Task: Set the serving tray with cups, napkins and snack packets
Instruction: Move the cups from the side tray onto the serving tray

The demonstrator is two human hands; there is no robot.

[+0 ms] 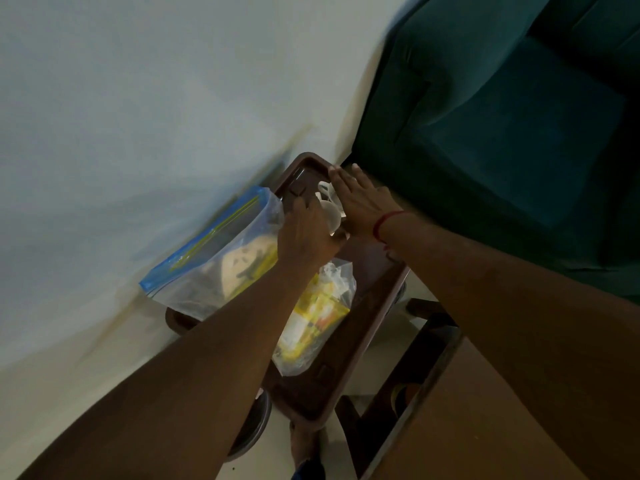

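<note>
On the tray (367, 271), cups (330, 209) lie between left hand (304, 233) and right hand (360, 206).

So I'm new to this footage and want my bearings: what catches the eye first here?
Two bare forearms reach to the far end of a brown tray, where the left hand and the flat right hand meet over pale cups. A clear bag of yellow snack packets lies on the tray, a blue-sealed zip bag at its left edge, a teal sofa right.
</note>
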